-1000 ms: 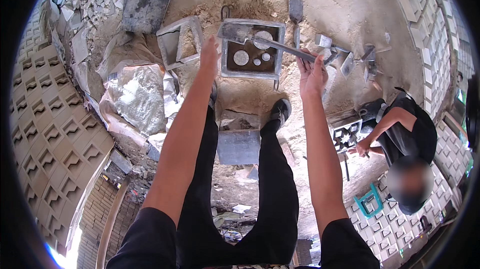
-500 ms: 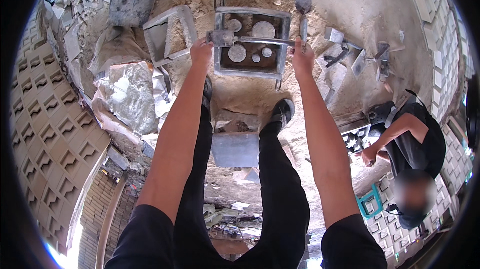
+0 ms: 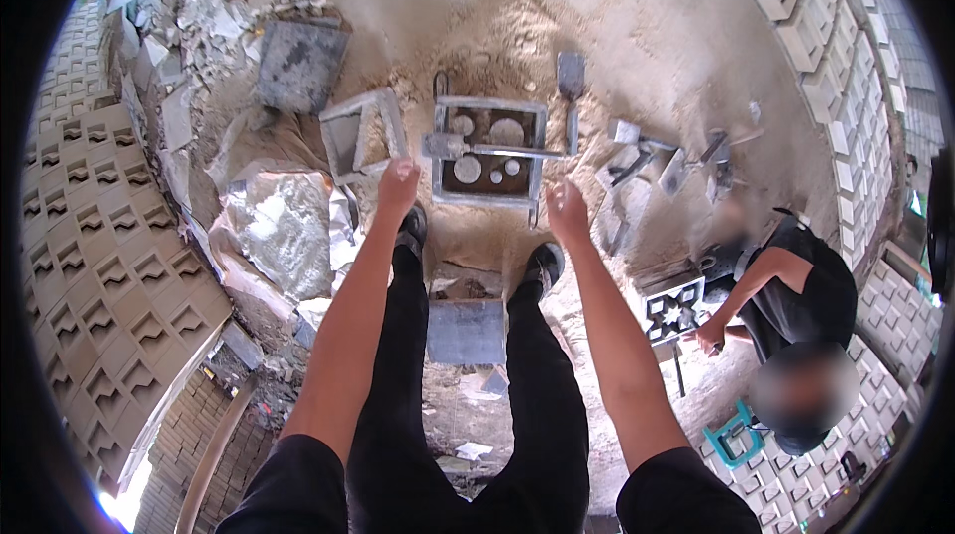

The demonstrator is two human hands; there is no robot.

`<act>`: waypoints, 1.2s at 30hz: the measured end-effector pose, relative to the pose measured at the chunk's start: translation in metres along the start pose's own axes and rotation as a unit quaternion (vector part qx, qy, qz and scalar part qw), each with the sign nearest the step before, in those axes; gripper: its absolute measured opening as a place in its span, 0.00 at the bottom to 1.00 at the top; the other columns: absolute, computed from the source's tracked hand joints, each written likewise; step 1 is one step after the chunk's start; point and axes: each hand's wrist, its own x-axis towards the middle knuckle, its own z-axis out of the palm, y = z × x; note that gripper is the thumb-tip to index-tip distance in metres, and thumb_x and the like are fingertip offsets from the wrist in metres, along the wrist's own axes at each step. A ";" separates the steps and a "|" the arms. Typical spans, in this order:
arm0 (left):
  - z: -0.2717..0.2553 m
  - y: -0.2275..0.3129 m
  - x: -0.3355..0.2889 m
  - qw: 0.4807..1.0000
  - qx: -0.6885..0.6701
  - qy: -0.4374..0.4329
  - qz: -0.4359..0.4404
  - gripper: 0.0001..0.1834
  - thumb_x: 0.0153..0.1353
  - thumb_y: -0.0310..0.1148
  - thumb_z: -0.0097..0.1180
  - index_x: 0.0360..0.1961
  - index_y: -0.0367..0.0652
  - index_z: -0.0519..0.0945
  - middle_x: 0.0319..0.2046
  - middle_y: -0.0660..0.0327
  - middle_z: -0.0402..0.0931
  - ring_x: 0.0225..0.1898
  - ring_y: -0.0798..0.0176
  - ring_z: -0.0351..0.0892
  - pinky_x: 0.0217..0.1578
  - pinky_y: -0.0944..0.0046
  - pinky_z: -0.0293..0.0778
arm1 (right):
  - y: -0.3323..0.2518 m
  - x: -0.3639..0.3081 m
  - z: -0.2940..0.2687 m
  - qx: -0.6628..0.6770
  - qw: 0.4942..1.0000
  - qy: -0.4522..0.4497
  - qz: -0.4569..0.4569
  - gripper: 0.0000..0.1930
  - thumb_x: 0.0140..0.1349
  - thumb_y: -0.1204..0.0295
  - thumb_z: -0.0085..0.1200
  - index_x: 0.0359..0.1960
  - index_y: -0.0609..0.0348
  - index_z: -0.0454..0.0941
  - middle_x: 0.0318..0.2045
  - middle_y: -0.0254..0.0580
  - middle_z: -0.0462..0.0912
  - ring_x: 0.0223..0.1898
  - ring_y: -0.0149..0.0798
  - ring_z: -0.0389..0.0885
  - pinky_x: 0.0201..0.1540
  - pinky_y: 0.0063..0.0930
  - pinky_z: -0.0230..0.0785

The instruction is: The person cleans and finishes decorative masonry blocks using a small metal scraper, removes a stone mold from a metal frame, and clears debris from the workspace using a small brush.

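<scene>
A mallet (image 3: 487, 148) with a block head and a long handle lies across a rectangular frame box (image 3: 487, 200). Inside the box, several pale round discs (image 3: 468, 169) rest on a dark surface. My left hand (image 3: 398, 186) is off the box's left side, its fingers curled in and nothing seen in them. Past the right front corner, my right hand (image 3: 565, 211) is also empty and loosely closed, its fingertips a little blurred. A flat-bladed trowel (image 3: 570, 77) sits by the box's right edge, handle toward me.
An open frame (image 3: 333, 146), a dark slab (image 3: 301, 65) and pale rubble (image 3: 274, 226) are at left. Loose metal pieces (image 3: 647, 171) lie at right. A person (image 3: 786, 280) crouches at right, a hand by a star-patterned block (image 3: 673, 312). Stacked patterned blocks (image 3: 109, 275) line both sides.
Both hands have let go of the mallet and drawn back toward me, leaving it across the box. The view has shifted, and the other person's patterned block now shows its face.
</scene>
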 end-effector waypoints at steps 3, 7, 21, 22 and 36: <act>-0.034 0.036 -0.037 0.992 0.021 0.044 0.119 0.17 0.59 0.39 0.56 0.44 0.38 0.77 0.36 0.53 0.81 0.40 0.56 0.81 0.42 0.60 0.74 | -0.063 -0.036 -0.023 0.053 0.998 -0.015 0.026 0.24 0.64 0.63 0.50 0.57 0.66 0.68 0.40 0.55 0.79 0.42 0.49 0.80 0.46 0.38 0.71; -0.057 0.139 -0.084 0.997 -0.055 0.038 0.049 0.16 0.61 0.38 0.54 0.43 0.38 0.79 0.35 0.53 0.81 0.38 0.56 0.80 0.41 0.60 0.74 | -0.135 -0.072 -0.077 0.139 0.990 -0.014 0.022 0.21 0.65 0.58 0.49 0.53 0.62 0.70 0.41 0.52 0.81 0.44 0.46 0.80 0.48 0.36 0.71; -0.177 0.290 -0.296 0.945 -0.311 -0.067 0.076 0.16 0.66 0.35 0.52 0.47 0.34 0.77 0.43 0.57 0.79 0.47 0.64 0.77 0.50 0.64 0.71 | -0.289 -0.269 -0.206 0.301 0.952 -0.022 -0.048 0.17 0.68 0.63 0.49 0.48 0.66 0.71 0.33 0.40 0.80 0.34 0.30 0.80 0.37 0.24 0.75; -0.181 0.288 -0.311 0.946 -0.304 -0.093 0.071 0.16 0.66 0.35 0.52 0.48 0.34 0.77 0.44 0.56 0.79 0.47 0.63 0.77 0.51 0.64 0.70 | -0.284 -0.284 -0.204 0.303 0.952 -0.002 -0.035 0.17 0.68 0.63 0.50 0.48 0.66 0.72 0.32 0.39 0.80 0.33 0.29 0.80 0.36 0.23 0.74; -0.357 0.230 -0.377 0.958 -0.207 -0.150 0.131 0.14 0.63 0.35 0.55 0.45 0.38 0.78 0.37 0.62 0.79 0.38 0.71 0.76 0.40 0.70 0.72 | -0.409 -0.448 -0.182 0.314 0.937 0.151 -0.030 0.19 0.67 0.64 0.51 0.50 0.70 0.71 0.39 0.42 0.80 0.38 0.30 0.81 0.40 0.21 0.73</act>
